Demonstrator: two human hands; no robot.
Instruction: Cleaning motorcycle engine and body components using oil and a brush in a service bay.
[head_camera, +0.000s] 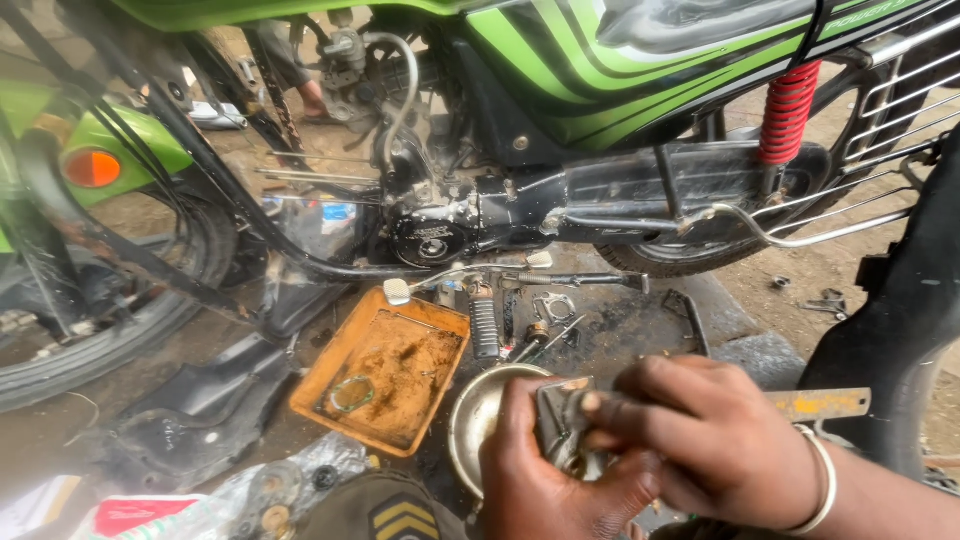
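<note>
Both hands, left hand (540, 470) and right hand (715, 440), around a grimy, perhaps metal part (562, 420)

We have a single head-worn view, looking down and forward from close above our hands (640, 450) at lower right (no second view), facing the motorcycle (560, 90) across the upper frame.

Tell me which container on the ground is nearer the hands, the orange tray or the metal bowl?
The metal bowl: its rim sits right against the left hand, partly hidden behind it. The orange tray lies further left, apart from both hands.
</note>
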